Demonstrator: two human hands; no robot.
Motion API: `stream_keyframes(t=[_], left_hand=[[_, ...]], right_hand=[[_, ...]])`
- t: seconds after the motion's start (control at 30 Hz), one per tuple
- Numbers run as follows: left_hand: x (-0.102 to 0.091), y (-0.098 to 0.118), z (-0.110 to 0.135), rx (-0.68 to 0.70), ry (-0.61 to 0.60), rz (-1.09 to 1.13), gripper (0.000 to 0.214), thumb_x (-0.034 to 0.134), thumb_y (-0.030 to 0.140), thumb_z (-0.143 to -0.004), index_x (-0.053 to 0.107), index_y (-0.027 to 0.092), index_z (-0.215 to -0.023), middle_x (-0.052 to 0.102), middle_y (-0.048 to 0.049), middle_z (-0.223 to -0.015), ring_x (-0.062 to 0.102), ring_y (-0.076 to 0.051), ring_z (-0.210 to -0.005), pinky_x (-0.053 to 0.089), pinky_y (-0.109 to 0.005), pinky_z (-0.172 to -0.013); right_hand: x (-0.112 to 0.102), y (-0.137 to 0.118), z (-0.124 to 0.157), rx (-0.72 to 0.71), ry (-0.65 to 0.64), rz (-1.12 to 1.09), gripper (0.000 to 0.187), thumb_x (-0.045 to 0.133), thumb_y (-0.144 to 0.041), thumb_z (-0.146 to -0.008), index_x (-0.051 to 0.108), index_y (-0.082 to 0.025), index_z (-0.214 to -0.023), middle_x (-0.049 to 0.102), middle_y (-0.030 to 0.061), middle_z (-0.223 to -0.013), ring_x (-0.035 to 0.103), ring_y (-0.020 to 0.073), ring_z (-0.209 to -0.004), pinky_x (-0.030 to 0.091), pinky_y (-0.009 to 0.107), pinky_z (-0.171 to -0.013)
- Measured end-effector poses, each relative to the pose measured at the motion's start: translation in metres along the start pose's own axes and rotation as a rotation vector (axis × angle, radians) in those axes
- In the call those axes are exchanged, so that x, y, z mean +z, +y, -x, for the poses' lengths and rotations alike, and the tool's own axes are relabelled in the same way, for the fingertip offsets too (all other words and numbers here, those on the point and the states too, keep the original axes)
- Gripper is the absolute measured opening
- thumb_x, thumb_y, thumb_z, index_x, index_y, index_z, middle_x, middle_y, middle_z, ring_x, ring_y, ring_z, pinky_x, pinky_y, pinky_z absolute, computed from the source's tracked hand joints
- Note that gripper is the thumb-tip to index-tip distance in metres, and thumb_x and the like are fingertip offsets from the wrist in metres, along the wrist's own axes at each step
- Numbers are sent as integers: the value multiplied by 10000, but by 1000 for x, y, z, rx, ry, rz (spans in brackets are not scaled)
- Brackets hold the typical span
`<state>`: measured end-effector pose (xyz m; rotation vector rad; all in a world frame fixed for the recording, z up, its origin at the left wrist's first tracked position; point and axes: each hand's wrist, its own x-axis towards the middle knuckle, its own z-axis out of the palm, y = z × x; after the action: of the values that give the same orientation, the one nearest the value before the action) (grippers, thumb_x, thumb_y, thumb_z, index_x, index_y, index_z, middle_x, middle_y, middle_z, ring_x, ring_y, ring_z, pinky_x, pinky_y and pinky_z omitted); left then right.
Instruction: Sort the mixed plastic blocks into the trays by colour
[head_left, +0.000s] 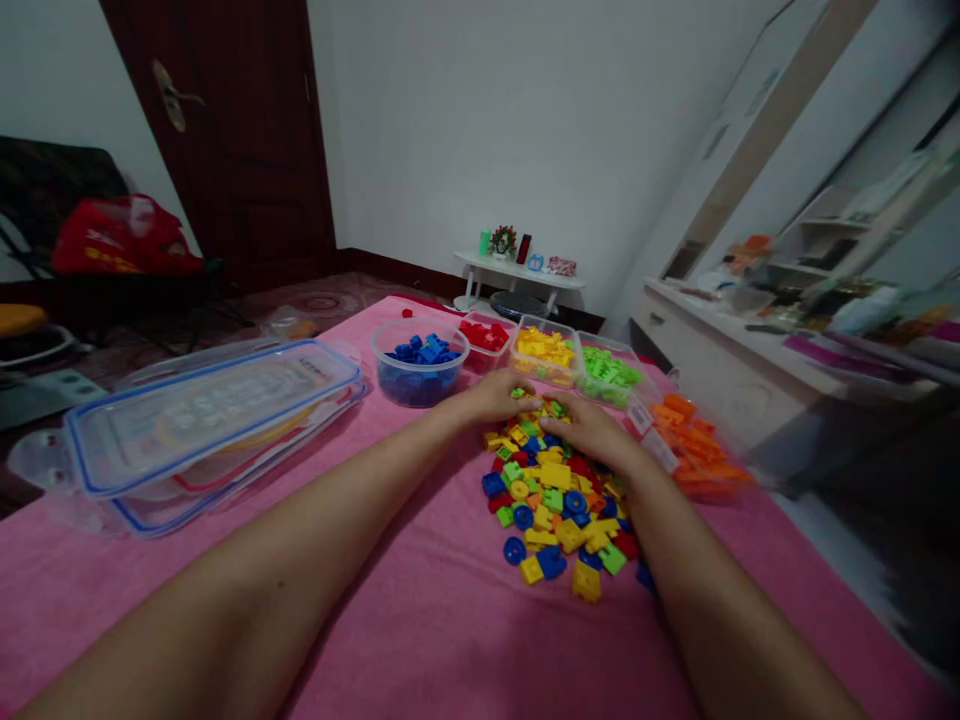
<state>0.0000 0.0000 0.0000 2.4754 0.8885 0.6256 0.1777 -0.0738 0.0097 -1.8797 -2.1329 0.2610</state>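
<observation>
A mixed heap of building blocks in yellow, blue, green, red and orange lies on the pink cloth. At its far left edge rests my left hand, thumb and fingers apart over small green and yellow blocks. My right hand touches the far right side of the heap, its fingers spread; some blocks under both palms are hidden. Just beyond my hands stand a round tub of blue blocks, and boxes of red, yellow and green blocks. Right of my right forearm is a box of orange blocks.
Stacked clear lids with blue and red seals lie on the left of the pink-covered table. One red block sits near the far edge. Behind are a low white stand and a door; a cluttered counter is at right.
</observation>
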Motion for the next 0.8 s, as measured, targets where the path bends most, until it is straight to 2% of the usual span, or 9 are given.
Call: stream_keyframes(t=[0.13,0.23,0.33,0.47,0.57,0.67,0.8], left_hand=[[-11,-2,-2,22,-22,120,313,568,355,-766,712,124,-921,703,-43,-782,605,-140,-688,430,-209,-605],[-12,-6,-2,62,-37,169,250,580,298,-748,711,117,-859,694,-33,-734,594,-123,-645,412,-194,-575],[-5,-14,-2,79,-17,96,252,587,262,-728,702,127,-908,704,-52,-809,618,-152,-703,446,-224,-630],[8,-25,-1,115,58,-84,322,531,265,-769,676,127,-1022,686,-116,-997,623,-229,-907,471,-315,-799],[13,-29,-1,122,81,-121,354,495,197,-775,648,129,-1087,664,-127,-1075,602,-233,-996,458,-333,-878],[15,-31,0,114,104,-154,381,513,174,-757,632,128,-1116,652,-126,-1106,585,-235,-1034,440,-346,-924],[18,-34,2,138,143,-172,380,502,201,-780,620,147,-1138,648,-97,-1125,567,-223,-1050,423,-344,-946]], right_hand=[[-18,-13,4,-136,-119,-145,439,593,-329,-788,581,-184,-1202,642,60,-1144,602,202,-994,450,317,-874],[-31,-18,11,-85,-197,-124,548,634,-382,-751,543,-197,-1258,661,68,-1075,629,198,-885,481,311,-783],[-39,-23,20,-16,-244,-35,749,712,-444,-656,472,-231,-1332,630,92,-1151,616,236,-964,470,348,-830],[-40,-34,27,-45,-306,48,916,760,-468,-567,398,-267,-1384,518,85,-1329,532,276,-1140,413,380,-946],[-37,-43,28,-19,-317,110,941,741,-476,-580,356,-246,-1408,499,96,-1349,520,282,-1160,406,382,-958],[-33,-49,28,42,-303,198,934,730,-491,-581,378,-208,-1398,507,122,-1338,507,303,-1176,394,395,-967],[-28,-48,25,17,-288,215,944,714,-522,-584,381,-171,-1395,496,141,-1345,493,304,-1189,390,385,-971]])
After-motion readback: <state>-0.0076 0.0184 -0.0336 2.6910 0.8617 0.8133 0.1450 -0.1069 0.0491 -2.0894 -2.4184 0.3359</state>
